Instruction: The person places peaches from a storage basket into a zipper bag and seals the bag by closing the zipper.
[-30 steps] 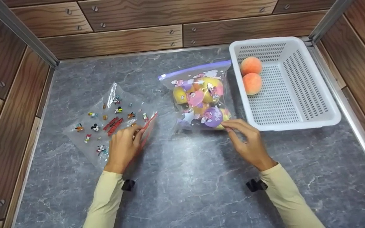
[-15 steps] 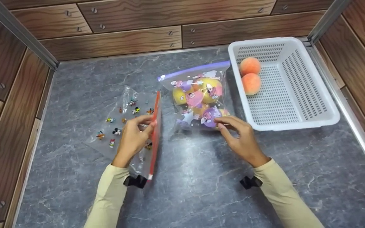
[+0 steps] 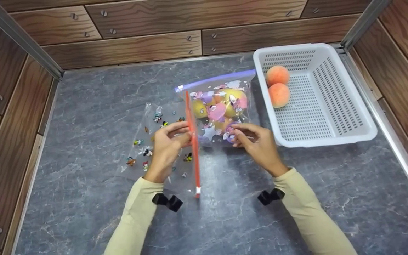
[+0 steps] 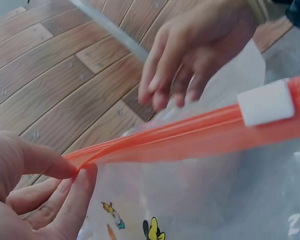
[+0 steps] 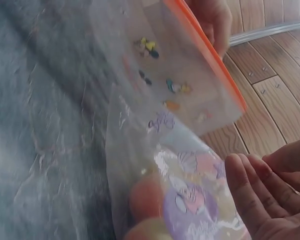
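My left hand [image 3: 166, 152] pinches the red zipper edge [image 3: 196, 163] of a clear zip bag printed with small cartoon figures. The bag's film [image 3: 154, 106] spreads leftward, and it looks flat. In the left wrist view, thumb and fingers squeeze the red strip [image 4: 180, 137], whose white slider [image 4: 266, 102] sits farther along. Beside it lies a purple-topped zip bag [image 3: 216, 111] with several yellow and peach-coloured fruits inside. Over that bag's lower part hovers my right hand [image 3: 262, 148], fingers loosely bent and holding nothing visible. The right wrist view has those fingers [image 5: 247, 192] close by the fruit bag.
A white slotted basket [image 3: 358, 106] stands at the back right, with two peaches [image 3: 278, 95] along its left side. Grey marbled tabletop [image 3: 225, 219] surrounds the bags. Wood-patterned walls [image 3: 119, 49] enclose the back and sides.
The left hand has raised the red zipper edge and brought the bag rightward, up against the purple-topped bag. My right hand has shifted left and slightly up, off the fruit bag's corner.
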Demonstrator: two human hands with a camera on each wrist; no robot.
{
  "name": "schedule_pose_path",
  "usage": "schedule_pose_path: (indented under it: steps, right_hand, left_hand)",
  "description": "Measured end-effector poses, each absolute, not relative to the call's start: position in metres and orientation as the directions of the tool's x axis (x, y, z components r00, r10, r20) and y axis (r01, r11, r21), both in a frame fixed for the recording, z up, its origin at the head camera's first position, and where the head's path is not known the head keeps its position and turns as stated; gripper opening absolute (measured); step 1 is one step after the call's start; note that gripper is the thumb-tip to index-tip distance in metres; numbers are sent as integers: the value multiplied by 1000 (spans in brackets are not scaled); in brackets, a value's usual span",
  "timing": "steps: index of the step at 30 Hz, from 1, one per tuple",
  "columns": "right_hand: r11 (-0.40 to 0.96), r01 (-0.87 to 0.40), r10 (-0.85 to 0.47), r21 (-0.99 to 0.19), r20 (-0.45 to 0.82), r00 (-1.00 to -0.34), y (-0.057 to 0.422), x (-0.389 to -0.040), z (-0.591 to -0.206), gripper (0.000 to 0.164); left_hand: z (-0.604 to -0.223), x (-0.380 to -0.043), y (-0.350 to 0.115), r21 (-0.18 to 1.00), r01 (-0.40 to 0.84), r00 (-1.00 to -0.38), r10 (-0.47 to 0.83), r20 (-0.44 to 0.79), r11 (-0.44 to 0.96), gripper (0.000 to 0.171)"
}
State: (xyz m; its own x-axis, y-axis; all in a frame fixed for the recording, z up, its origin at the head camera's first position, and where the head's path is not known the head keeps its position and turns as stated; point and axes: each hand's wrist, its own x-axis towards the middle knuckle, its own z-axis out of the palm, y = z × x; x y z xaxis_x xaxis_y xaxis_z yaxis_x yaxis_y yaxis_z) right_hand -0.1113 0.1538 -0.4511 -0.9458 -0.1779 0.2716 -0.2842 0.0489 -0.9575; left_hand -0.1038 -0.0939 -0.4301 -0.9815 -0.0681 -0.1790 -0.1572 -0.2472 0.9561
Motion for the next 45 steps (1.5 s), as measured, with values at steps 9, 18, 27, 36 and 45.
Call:
schedule_pose_path:
  steps: [9,18,27,36,45]
  right_hand:
    - [-76,-174,-272,-982,188,-944,136,-117,-451,22]
    - [-100,-71,-288,-992,97,-953,125,-116,-447,24]
    - [-93,-17,-203,-996,36,-978,123,-115,-446,19]
    - [-67,5,-135,-998,4,-991,124,-116,-449,16]
    - [-139,94,-119,-986,-78,-990,129,-116,-447,15]
  left_hand:
    - [-431,-101,-72,922,-166,-984,-6,-179,-350,35]
    - [-436,-102,-51,941,-133,-991,12,-136,-312,32]
    - [-441,-101,-41,964,-105,-994,11,-105,-243,30]
    - [-444,-98,-38,981,-4,-998,60,-16,195,18]
    - [-442,-98,-42,956,33,-998,62,16,290,8]
